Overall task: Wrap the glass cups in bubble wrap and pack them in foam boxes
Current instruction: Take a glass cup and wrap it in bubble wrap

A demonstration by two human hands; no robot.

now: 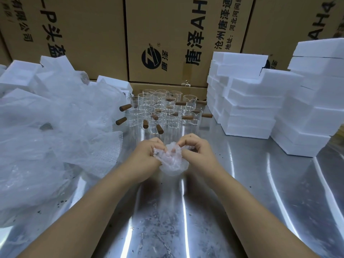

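A bubble-wrapped bundle (pixel 172 162) sits between my hands above the steel table; the cup inside is hidden by the wrap. My left hand (pixel 147 153) grips its left side with curled fingers. My right hand (pixel 197 148) pinches the wrap at the top right, fingers tucked into the folds. Behind them stand several bare glass cups (pixel 163 110) with brown wooden handles, packed close together. White foam boxes (pixel 249 101) are stacked at the right.
A loose heap of bubble wrap (pixel 55 131) covers the left of the steel table (pixel 242 202), with foam pieces (pixel 20 75) behind it. Big cardboard cartons (pixel 167 40) wall off the back. More foam boxes (pixel 316 101) rise at the far right.
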